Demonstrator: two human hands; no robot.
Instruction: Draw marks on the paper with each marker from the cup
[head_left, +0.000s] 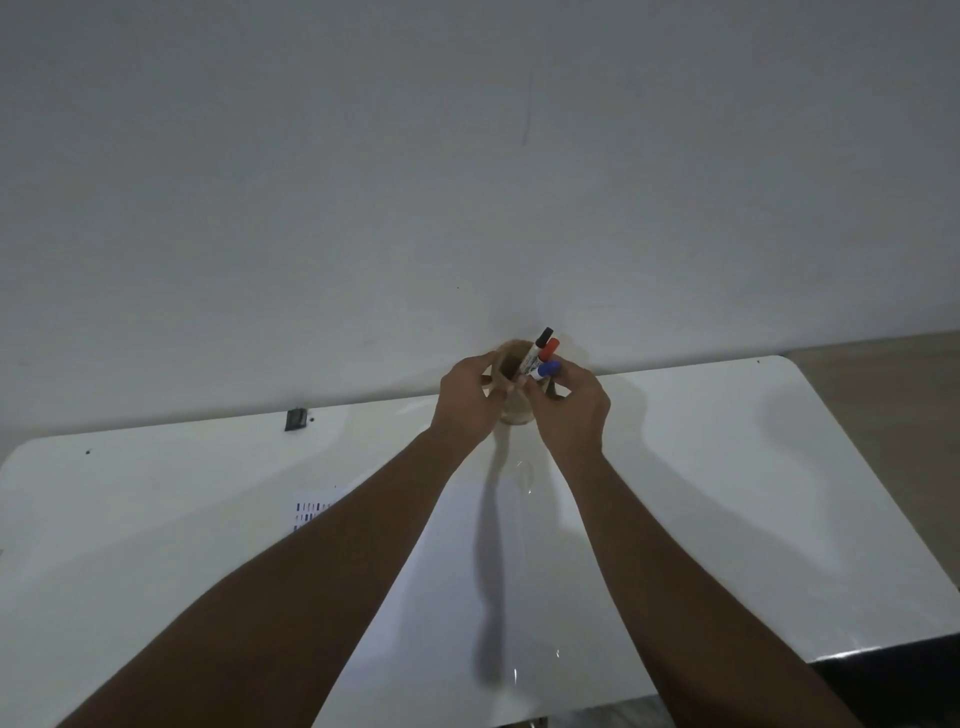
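Marker pick step. Left hand (464, 400) fingers curled round cup (508, 370), steadying. Right hand (571, 402) fingers pinched at blue marker (548, 369). Next: lift straight out, carry to paper (310, 512).

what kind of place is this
Probably a plain indoor room set up as a work spot. A glossy white table stands against a bare white wall, holding only a brown cup of markers and a sheet of paper.
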